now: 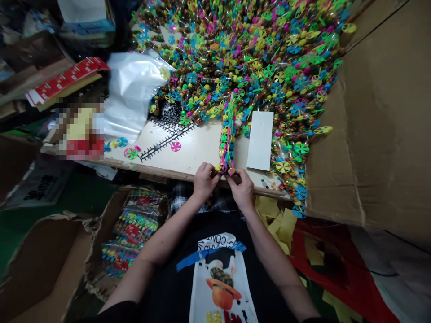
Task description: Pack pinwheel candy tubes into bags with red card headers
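My left hand and my right hand meet at the table's front edge. Thumbs and fingers of both pinch the near end of a long row of fan-topped candy toys. Yellow, green, pink and blue pieces are packed tightly along that row, which points away from me. Something dark, seemingly a black strip, shows between my fingertips. Right of the row lies a blank white card. To the left are black toothed plastic strips and a loose pink fan wheel.
A big heap of fan-topped candy toys covers the table's back. Clear plastic bags lie at left, near red printed cards. A cardboard wall bounds the right. Below left, an open carton holds bagged toys.
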Action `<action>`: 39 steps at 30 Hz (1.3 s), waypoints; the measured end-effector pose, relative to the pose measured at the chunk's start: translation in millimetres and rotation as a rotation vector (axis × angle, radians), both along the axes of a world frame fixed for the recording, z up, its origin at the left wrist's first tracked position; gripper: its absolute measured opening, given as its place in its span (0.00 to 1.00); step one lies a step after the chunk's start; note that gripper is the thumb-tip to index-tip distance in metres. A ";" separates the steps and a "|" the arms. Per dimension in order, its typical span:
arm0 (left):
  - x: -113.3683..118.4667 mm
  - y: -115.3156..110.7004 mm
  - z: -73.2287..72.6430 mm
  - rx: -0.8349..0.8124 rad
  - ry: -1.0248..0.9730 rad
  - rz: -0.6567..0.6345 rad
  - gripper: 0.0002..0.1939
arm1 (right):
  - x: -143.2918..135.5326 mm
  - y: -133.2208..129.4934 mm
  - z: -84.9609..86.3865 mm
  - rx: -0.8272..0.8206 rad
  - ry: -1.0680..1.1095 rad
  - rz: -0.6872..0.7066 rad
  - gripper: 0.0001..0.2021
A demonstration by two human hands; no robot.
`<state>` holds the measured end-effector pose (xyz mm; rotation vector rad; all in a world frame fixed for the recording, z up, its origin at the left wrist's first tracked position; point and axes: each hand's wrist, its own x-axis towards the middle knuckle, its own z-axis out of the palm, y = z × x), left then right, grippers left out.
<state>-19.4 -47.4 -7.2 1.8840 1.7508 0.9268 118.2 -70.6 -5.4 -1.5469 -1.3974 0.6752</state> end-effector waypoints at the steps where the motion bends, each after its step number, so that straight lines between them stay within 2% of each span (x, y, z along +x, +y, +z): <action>1: 2.2 0.9 -0.6 -0.001 0.034 -0.006 0.10 | 0.0 0.0 -0.5 0.003 0.001 0.000 0.08; 5: 5.2 -2.3 -1.9 0.019 0.133 -0.054 0.03 | 0.2 0.0 -2.7 0.035 0.008 0.004 0.07; 12: 7.1 -15.4 4.3 0.062 0.146 -0.158 0.09 | 1.3 -0.3 -4.1 0.034 0.000 0.009 0.07; 17: 10.5 -15.3 4.3 -0.013 0.123 -0.192 0.08 | -0.3 0.3 -5.4 0.040 -0.017 -0.006 0.08; 20: 9.7 -13.2 4.9 -0.054 0.055 -0.203 0.08 | -2.9 -0.2 -2.6 0.043 -0.062 -0.001 0.08; 23: 5.7 -11.4 7.5 -0.082 -0.060 -0.242 0.07 | 0.1 -1.5 5.7 0.024 -0.116 0.061 0.08; 27: -0.9 -11.6 10.7 -0.109 -0.215 -0.267 0.07 | 26.5 4.3 18.2 -0.020 -0.142 0.178 0.09; 28: -2.6 -11.8 11.6 -0.112 -0.242 -0.263 0.08 | 36.7 9.3 20.1 -0.030 -0.151 0.146 0.10; 30: -6.6 -10.8 13.9 -0.126 -0.290 -0.239 0.09 | 57.4 24.8 21.9 -0.034 -0.212 -0.005 0.12; 33: -13.6 -0.5 19.5 -0.163 -0.368 -0.163 0.10 | 79.0 57.3 21.4 -0.058 -0.409 -0.228 0.20; 36: -17.0 24.3 23.8 -0.172 -0.452 -0.100 0.13 | 85.7 87.9 21.8 -0.188 -0.560 -0.277 0.32; 39: -11.6 58.3 21.8 -0.196 -0.565 -0.085 0.20 | 88.9 105.4 28.7 -0.270 -0.586 -0.274 0.34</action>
